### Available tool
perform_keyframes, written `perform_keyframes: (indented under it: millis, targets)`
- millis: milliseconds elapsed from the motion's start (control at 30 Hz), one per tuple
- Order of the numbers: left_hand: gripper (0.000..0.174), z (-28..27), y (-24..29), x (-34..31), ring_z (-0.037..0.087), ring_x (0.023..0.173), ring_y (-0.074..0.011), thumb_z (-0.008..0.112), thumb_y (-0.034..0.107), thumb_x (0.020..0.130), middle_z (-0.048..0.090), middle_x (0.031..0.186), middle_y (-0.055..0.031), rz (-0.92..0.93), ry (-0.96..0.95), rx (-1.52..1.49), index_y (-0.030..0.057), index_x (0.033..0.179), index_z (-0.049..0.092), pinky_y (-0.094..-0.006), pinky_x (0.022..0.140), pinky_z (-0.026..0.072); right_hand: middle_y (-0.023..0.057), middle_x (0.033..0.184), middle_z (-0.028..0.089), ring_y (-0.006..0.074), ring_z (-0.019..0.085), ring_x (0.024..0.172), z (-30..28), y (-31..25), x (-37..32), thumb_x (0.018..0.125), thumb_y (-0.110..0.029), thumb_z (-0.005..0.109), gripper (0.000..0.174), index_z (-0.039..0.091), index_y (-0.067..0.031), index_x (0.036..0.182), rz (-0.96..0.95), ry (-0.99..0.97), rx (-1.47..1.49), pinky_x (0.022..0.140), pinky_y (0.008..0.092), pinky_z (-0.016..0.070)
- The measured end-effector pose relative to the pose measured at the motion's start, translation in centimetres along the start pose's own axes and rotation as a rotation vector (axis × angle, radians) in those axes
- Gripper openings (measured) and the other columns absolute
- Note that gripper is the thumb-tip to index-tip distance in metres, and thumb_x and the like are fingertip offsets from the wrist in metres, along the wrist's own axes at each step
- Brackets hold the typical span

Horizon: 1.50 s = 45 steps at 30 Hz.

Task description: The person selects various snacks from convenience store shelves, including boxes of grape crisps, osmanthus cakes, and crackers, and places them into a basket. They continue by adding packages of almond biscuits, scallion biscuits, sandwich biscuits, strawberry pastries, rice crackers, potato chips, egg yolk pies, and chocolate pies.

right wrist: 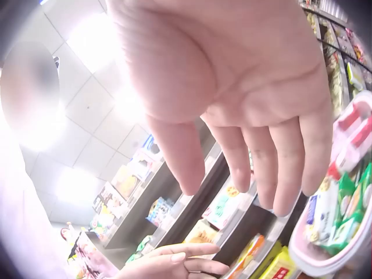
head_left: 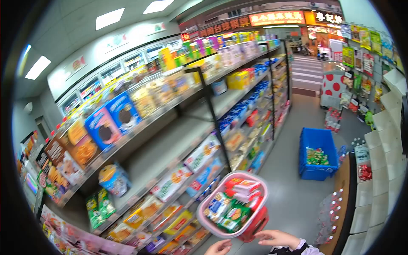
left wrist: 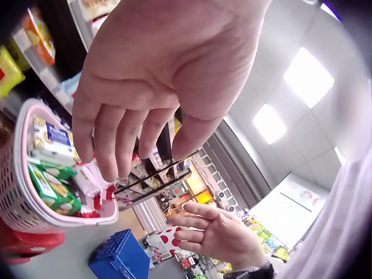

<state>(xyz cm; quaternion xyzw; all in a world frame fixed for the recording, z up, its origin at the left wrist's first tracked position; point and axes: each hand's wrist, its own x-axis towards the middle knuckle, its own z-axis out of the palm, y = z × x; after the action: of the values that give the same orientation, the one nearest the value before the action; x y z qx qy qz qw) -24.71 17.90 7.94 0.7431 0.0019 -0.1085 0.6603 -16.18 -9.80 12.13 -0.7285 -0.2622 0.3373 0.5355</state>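
a pink plastic basket (head_left: 244,173), its walls an open lattice under a smooth rim, holds glossy film snack packets (head_left: 231,206) that catch the ceiling light. beside it, matt grey shelf boards (head_left: 170,144) sit on black metal uprights (head_left: 211,111), stocked with printed cardboard boxes (head_left: 111,123) of a slight sheen. a blue moulded plastic crate (head_left: 316,172) stands on a smooth, faintly shiny grey floor (head_left: 293,199).

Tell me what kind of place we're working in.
Most likely a small grocery or convenience store: long shelves of packaged snacks, a pink basket full of packets, and a blue crate on the aisle floor.
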Motion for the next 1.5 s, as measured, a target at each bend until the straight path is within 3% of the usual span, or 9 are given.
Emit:
perform_keyframes:
  millis: [267,500,567,700,833,1100,1233,1300,1500]
  targets:
    - [0.035,12.5,8.2,13.0,0.054,0.095,-0.0121,0.056,0.014,0.089,0.059,0.104,-0.0052,0.026,-0.231,-0.162,0.0002,0.121,0.048,-0.0236,0.077,0.0457,0.0100,0.110,0.060,0.0168,0.059,0.098,-13.0,2.0,-7.1,0.088,-0.024,0.059,0.041,0.050,-0.0026,0.122,0.085,0.129,0.117,0.087,0.0300,0.0447]
    - [0.036,11.1,4.8,22.0,0.054,0.097,-0.0143,0.057,0.015,0.089,0.059,0.104,-0.0070,-0.020,-0.040,-0.204,-0.0002,0.120,0.050,-0.0266,0.082,0.0446,0.0078,0.108,0.058,0.0157,0.056,0.098,-20.4,5.4,-2.4,0.085,-0.014,0.061,0.039,0.049,-0.0020,0.121,-0.044,0.174,0.290,0.084,0.0298,0.0460]
    - [0.035,10.1,7.2,25.0,0.056,0.101,-0.0174,0.053,0.007,0.089,0.059,0.109,-0.0118,0.138,0.018,0.155,-0.0020,0.122,0.047,-0.0282,0.087,0.0448,0.0078,0.105,0.060,0.0165,0.057,0.096,-23.0,5.7,-0.6,0.086,-0.017,0.060,0.038,0.050,-0.0034,0.120,-0.040,0.153,0.309,0.085,0.0303,0.0455]
    - [0.029,8.9,4.8,31.5,0.060,0.094,-0.0170,0.052,0.007,0.089,0.060,0.106,-0.0102,0.007,0.199,-0.351,-0.0017,0.117,0.050,-0.0267,0.079,0.0494,0.0091,0.110,0.059,0.0162,0.058,0.098,-30.0,4.4,3.3,0.087,-0.020,0.060,0.039,0.050,-0.0023,0.121,0.025,0.076,0.105,0.087,0.0302,0.0447]
    - [0.036,6.3,9.6,35.8,0.056,0.102,-0.0157,0.053,0.011,0.090,0.058,0.113,-0.0112,0.044,0.103,-0.157,-0.0018,0.124,0.045,-0.0282,0.088,0.0455,0.0094,0.113,0.058,0.0164,0.058,0.100,-35.4,2.4,7.8,0.088,-0.019,0.059,0.039,0.050,-0.0003,0.120,-0.021,0.055,0.110,0.087,0.0297,0.0446]
    - [0.039,3.3,18.2,45.6,0.056,0.103,-0.0168,0.054,0.008,0.089,0.057,0.114,-0.0117,0.172,0.264,-0.132,-0.0010,0.125,0.043,-0.0289,0.088,0.0451,0.0134,0.119,0.054,0.0212,0.054,0.109,-45.5,1.6,21.5,0.086,-0.023,0.061,0.049,0.043,-0.0007,0.126,-0.261,-0.140,0.103,0.093,0.0332,0.0429]
    - [0.048,2.1,25.7,52.3,0.052,0.109,-0.0183,0.054,0.004,0.088,0.052,0.120,-0.0116,0.392,0.368,-0.023,0.0022,0.132,0.035,-0.0299,0.090,0.0445,0.0149,0.124,0.051,0.0234,0.051,0.114,-51.8,-7.1,30.8,0.085,-0.015,0.061,0.050,0.040,-0.0003,0.128,-0.543,-0.126,-0.060,0.094,0.0345,0.0421]
    - [0.054,0.4,29.0,56.5,0.050,0.111,-0.0199,0.055,0.004,0.088,0.046,0.126,-0.0123,0.470,0.437,0.011,0.0033,0.135,0.029,-0.0315,0.091,0.0441,0.0173,0.128,0.046,0.0254,0.048,0.117,-53.7,-9.7,36.8,0.084,-0.014,0.061,0.054,0.037,-0.0007,0.131,-0.597,-0.114,0.154,0.093,0.0355,0.0424]
    - [0.071,-9.8,33.4,69.5,0.053,0.103,-0.0198,0.064,0.010,0.080,0.039,0.131,-0.0195,0.333,0.989,0.029,-0.0042,0.136,0.022,-0.0274,0.082,0.0456,0.0223,0.132,0.037,0.0291,0.041,0.122,-56.0,-16.7,53.2,0.078,-0.012,0.064,0.072,0.024,0.0030,0.136,-0.523,0.147,0.074,0.098,0.0387,0.0363]
